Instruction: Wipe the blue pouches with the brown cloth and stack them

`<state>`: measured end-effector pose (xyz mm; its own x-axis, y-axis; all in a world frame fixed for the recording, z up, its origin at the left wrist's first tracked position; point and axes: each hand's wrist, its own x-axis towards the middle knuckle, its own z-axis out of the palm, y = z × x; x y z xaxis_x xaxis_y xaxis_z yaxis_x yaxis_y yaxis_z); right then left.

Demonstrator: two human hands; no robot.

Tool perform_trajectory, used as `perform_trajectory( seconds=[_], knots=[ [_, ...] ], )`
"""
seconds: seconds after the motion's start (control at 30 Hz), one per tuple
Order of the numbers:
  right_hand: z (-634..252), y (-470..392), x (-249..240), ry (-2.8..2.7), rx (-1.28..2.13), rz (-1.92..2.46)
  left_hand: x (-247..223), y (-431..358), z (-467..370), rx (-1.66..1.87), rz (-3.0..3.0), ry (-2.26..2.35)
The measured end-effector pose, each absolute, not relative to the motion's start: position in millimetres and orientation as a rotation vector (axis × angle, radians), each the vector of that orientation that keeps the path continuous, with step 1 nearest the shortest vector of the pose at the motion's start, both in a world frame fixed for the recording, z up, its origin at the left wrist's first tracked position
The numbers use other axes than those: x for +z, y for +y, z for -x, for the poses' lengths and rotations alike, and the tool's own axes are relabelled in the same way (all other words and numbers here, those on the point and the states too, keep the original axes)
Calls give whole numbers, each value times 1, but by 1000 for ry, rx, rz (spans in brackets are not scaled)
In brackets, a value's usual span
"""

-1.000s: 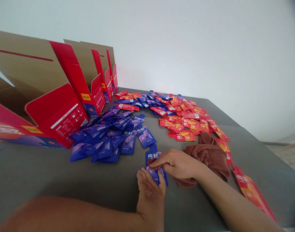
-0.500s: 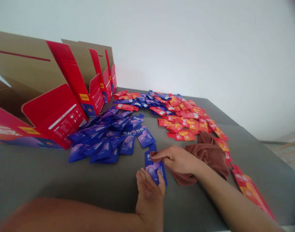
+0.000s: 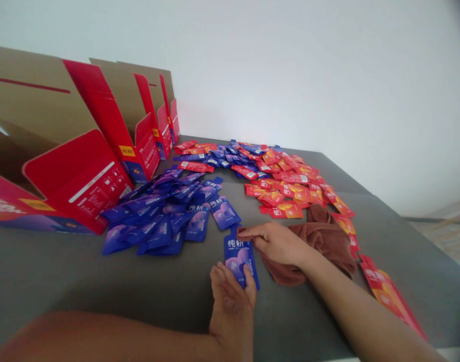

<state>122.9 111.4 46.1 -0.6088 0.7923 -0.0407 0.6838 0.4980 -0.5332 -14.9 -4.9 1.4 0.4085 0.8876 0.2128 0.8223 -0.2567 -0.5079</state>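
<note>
A blue pouch (image 3: 236,256) lies face up on the grey table, its printed front showing. My left hand (image 3: 232,294) grips the pouch's lower end, with the thumb on its right side and the fingers on its left. My right hand (image 3: 277,242) is closed on a corner of a brown cloth (image 3: 320,234) and presses it at the pouch's top edge. The rest of the cloth lies bunched to the right, partly under my right wrist. Just left of the pouch is a heap of blue pouches (image 3: 154,216).
Open red boxes (image 3: 79,176) with raised flaps line the left side. Mixed red and blue pouches (image 3: 230,156) lie at the back of the table (image 3: 403,251). Red pouches (image 3: 290,190) curve down the right, one (image 3: 390,296) near the front right. A white wall stands behind.
My right hand has moved the cloth corner up from the pouch's printed front to its top edge, uncovering the lettering. My left hand keeps its grip. The view has shifted slightly.
</note>
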Motion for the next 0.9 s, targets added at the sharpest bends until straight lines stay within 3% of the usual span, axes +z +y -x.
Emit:
perform_trajectory(
  seconds=[0.33, 0.7, 0.9],
  knots=[
    [-112, 92, 62, -2729, 1071, 924, -3, -7, 15, 185, 2218, -1541],
    [-119, 105, 53, -2622, 729, 1247, 3, -5, 13, 202, 2116, -1436],
    [-114, 94, 61, -2726, 1043, 940, 5, -5, 15, 257, 2148, -1454]
  ],
)
